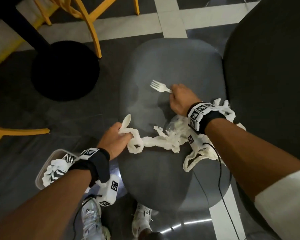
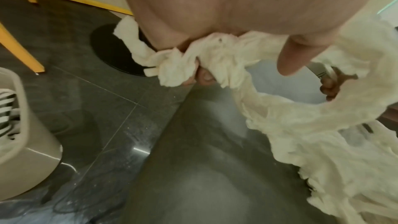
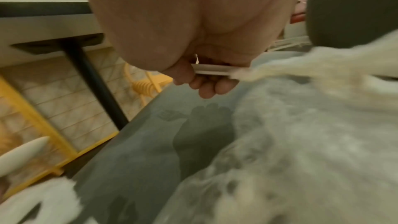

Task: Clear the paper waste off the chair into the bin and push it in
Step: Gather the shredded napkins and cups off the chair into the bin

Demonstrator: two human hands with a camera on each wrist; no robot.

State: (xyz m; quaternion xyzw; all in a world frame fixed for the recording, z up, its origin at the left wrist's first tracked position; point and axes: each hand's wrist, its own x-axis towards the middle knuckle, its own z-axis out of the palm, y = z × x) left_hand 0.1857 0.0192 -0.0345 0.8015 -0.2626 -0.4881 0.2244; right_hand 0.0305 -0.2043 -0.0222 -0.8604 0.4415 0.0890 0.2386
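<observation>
Twisted white paper waste trails across the front of the grey chair seat, together with some clear plastic film. At the seat's left edge my left hand grips one end of the paper strand and a white plastic spoon. My right hand is over the middle of the seat, with its fingers curled round the handle of a white plastic fork. The beige bin stands on the floor below my left wrist, holding crumpled paper and a striped piece.
A black round table base and yellow chair legs stand to the left of the chair. A second dark chair is close on the right. My shoes are at the seat's front edge. A thin cable hangs from my right wrist.
</observation>
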